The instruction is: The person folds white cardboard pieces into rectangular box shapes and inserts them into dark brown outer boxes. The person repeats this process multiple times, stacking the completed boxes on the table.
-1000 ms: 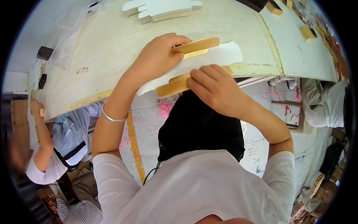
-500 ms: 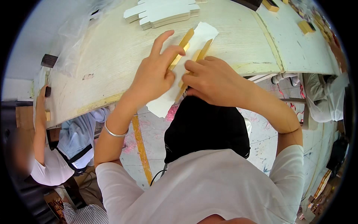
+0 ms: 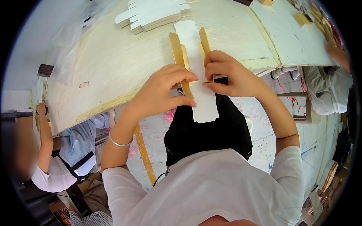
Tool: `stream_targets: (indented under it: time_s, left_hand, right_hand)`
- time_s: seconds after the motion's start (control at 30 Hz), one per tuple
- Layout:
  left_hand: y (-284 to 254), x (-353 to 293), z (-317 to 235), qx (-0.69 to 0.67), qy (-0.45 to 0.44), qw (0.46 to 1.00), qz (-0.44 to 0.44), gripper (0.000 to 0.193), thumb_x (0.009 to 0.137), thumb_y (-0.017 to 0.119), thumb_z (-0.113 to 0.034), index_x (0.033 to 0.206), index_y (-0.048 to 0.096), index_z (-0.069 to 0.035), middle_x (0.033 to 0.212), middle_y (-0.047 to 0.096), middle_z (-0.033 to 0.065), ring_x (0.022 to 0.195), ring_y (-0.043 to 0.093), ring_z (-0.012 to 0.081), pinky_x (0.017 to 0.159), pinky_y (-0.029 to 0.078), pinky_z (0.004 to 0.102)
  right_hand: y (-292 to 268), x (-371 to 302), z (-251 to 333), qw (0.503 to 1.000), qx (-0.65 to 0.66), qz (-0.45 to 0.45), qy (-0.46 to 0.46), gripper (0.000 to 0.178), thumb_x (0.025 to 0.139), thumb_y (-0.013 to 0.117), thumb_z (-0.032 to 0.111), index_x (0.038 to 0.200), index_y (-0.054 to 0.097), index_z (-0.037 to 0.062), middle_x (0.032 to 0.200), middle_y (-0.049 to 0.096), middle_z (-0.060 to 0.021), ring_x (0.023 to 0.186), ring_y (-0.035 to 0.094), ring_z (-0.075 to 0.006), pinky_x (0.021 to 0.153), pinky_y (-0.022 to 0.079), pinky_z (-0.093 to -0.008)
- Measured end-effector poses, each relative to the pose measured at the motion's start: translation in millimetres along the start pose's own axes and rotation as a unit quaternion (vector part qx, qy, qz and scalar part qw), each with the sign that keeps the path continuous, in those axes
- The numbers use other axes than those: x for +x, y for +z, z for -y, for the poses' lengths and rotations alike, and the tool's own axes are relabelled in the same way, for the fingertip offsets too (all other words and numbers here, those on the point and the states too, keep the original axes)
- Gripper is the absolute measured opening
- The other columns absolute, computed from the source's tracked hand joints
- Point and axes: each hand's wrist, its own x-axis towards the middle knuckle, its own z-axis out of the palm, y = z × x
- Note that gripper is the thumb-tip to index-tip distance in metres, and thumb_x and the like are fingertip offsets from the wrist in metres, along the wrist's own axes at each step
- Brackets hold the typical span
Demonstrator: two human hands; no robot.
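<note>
A partly folded carton (image 3: 203, 103), white inside with gold side walls standing up, lies lengthwise before me. Its near end reaches past the table edge, over my dark-clothed lap. My left hand (image 3: 160, 88) curls round the left gold wall, thumb and fingers closed on it near the table edge. Opposite, my right hand (image 3: 228, 73) pinches the right gold wall, with a small flap bent inward between thumb and fingers. The far end of the carton rests flat on the table.
A stack of flat white carton blanks (image 3: 156, 14) lies beyond the carton. Gold boxes (image 3: 301, 18) sit at the far right. Clear plastic film (image 3: 66, 62) and a dark block (image 3: 45, 70) are at the left. Co-workers' arms (image 3: 46, 139) show at both sides.
The carton has turned from slanting to pointing straight toward me and has come nearer. My left hand has gone from spread fingers to gripping its left wall; the right still holds the other.
</note>
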Motion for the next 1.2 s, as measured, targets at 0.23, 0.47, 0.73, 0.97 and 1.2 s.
stream_targets:
  time_s: [0.23,0.47,0.73,0.97,1.2]
  left_hand:
    - [34.3,12.1,-1.0,0.078,0.046,0.990,-0.104,0.016,0.072,0.077,-0.009,0.084,0.067,-0.004,0.069,0.053,0.0046,0.061,0.053,0.0141,0.053,0.040,0.0268]
    - [34.2,9.4,-7.1,0.042,-0.050,0.991,-0.115,0.015,0.077,0.073,-0.017,0.078,0.064,-0.005,0.068,0.055,0.0060,0.056,0.055,0.0208,0.052,0.043,0.0301]
    - [19.5,8.1,-6.4,-0.152,-0.040,0.986,-0.055,0.037,0.088,0.066,-0.027,0.109,0.046,-0.005,0.080,0.062,0.0084,0.062,0.060,0.0213,0.057,0.046,0.0293]
    - [39.0,6.0,1.8,-0.091,-0.015,0.982,-0.166,0.040,0.091,0.062,-0.025,0.115,0.038,-0.006,0.089,0.060,0.0107,0.065,0.058,0.0234,0.060,0.046,0.0314]
    - [30.9,1.2,4.8,-0.205,-0.053,0.969,-0.125,0.036,0.091,0.059,-0.014,0.118,0.036,-0.006,0.098,0.059,0.0109,0.059,0.049,0.0130,0.056,0.042,0.0275]
  right_hand:
    - [-7.8,1.1,11.8,0.985,0.068,0.080,0.137,0.026,0.072,0.067,-0.007,0.087,0.048,0.0032,0.100,0.050,-0.0073,0.088,0.053,-0.0218,0.075,0.047,-0.0305]
    - [5.9,-26.7,26.7,0.973,-0.219,0.002,-0.077,0.044,0.069,0.069,-0.001,0.110,0.054,0.0052,0.121,0.054,-0.0121,0.098,0.056,-0.0306,0.082,0.044,-0.0363]
    - [37.6,-13.2,10.3,0.979,0.054,-0.184,0.066,0.037,0.084,0.065,0.003,0.117,0.049,0.0076,0.079,0.059,-0.0068,0.072,0.056,-0.0185,0.063,0.044,-0.0288]
    - [40.8,-4.7,13.5,0.977,0.125,-0.170,0.038,0.048,0.086,0.060,-0.006,0.127,0.040,0.0080,0.095,0.053,-0.0056,0.067,0.047,-0.0110,0.062,0.041,-0.0240]
    - [40.3,-12.5,13.0,0.964,0.194,-0.173,0.062,0.049,0.087,0.058,-0.006,0.130,0.038,0.0061,0.094,0.050,-0.0050,0.068,0.044,-0.0101,0.062,0.039,-0.0228]
